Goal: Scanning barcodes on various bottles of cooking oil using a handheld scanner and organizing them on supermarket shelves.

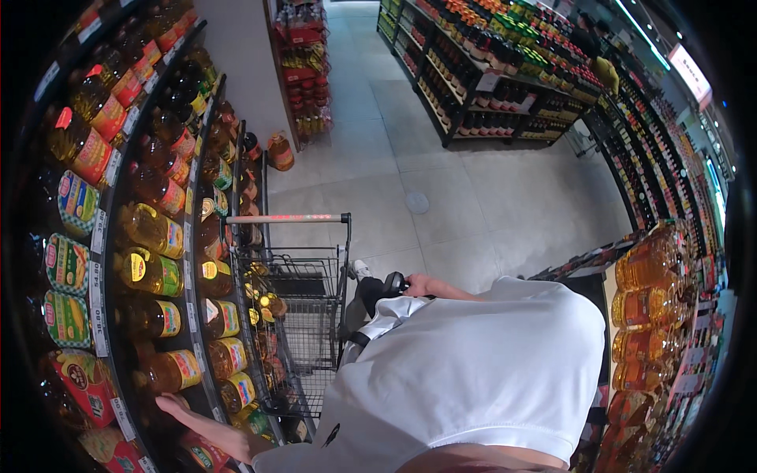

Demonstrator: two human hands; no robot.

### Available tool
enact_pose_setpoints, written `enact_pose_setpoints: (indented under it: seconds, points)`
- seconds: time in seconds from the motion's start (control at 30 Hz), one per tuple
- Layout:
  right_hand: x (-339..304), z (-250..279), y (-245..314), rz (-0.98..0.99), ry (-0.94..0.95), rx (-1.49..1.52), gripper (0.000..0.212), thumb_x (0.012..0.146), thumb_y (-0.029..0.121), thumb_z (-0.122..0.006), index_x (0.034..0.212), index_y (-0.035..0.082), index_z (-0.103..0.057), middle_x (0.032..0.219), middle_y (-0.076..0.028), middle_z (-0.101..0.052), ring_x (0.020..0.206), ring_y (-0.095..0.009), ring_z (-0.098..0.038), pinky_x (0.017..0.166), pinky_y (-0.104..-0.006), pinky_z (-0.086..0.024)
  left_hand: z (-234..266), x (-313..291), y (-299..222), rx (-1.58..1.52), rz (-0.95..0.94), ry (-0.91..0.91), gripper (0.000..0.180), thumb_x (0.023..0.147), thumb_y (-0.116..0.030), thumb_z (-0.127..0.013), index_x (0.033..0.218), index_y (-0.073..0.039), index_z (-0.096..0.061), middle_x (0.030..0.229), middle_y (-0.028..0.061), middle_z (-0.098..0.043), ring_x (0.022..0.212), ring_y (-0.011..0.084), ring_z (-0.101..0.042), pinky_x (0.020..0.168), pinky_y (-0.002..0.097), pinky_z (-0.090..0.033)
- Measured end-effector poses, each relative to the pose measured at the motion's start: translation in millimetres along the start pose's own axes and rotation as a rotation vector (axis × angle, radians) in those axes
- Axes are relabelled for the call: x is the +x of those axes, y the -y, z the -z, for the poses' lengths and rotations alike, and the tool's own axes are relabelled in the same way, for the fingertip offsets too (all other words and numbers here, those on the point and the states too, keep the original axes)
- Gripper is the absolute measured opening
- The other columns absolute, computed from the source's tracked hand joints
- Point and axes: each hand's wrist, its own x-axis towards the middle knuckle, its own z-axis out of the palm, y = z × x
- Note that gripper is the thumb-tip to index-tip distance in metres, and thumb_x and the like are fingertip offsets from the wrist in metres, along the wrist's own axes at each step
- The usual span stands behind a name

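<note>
My left hand (172,407) reaches into the shelf at the lower left, just beneath an amber cooking oil bottle (172,370) lying toward me in the picture. Its fingers fade into the shadow between the bottles, so I cannot tell their grip or any contact. In front of my white shirt (473,370), my right hand (416,285) is closed at the end of a black rounded object (395,283) whose kind is unclear. Silvery material (394,310) hangs beside it. An upright wire shopping cart (303,331) stands between me and the shelf.
Oil bottles crowd the left shelves (189,260), with boxed packs (68,264) along the upper tier. One bottle (280,151) stands on the floor by a pillar. Ahead is a display of sauce bottles (473,87). Large oil bottles (643,307) stand close on my right.
</note>
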Motion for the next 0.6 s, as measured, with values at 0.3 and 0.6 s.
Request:
enact_pose_setpoints:
  seconds: [0.3,0.6]
  points:
    - [27,14,6,-0.007,0.053,0.163,0.044,0.070,0.033,-0.076,0.105,0.007,-0.070,0.076,-0.010,-0.070,0.070,-0.019,-0.069,0.067,-0.0362,-0.055,19,-23,10,0.143,-0.207,0.110,0.045,0.098,-0.031,-0.049,0.128,0.002,-0.055,0.124,0.0118,-0.059,0.116,0.0203,-0.055,0.098,0.0330,-0.043]
    - [41,6,-8,0.024,0.156,0.090,0.047,0.073,0.034,-0.072,0.110,0.006,-0.069,0.080,-0.012,-0.071,0.072,-0.022,-0.069,0.070,-0.0371,-0.055,69,-67,5,0.358,-0.443,0.073,0.049,0.097,-0.034,-0.051,0.130,0.002,-0.053,0.126,0.0126,-0.058,0.121,0.0203,-0.053,0.103,0.0321,-0.041]
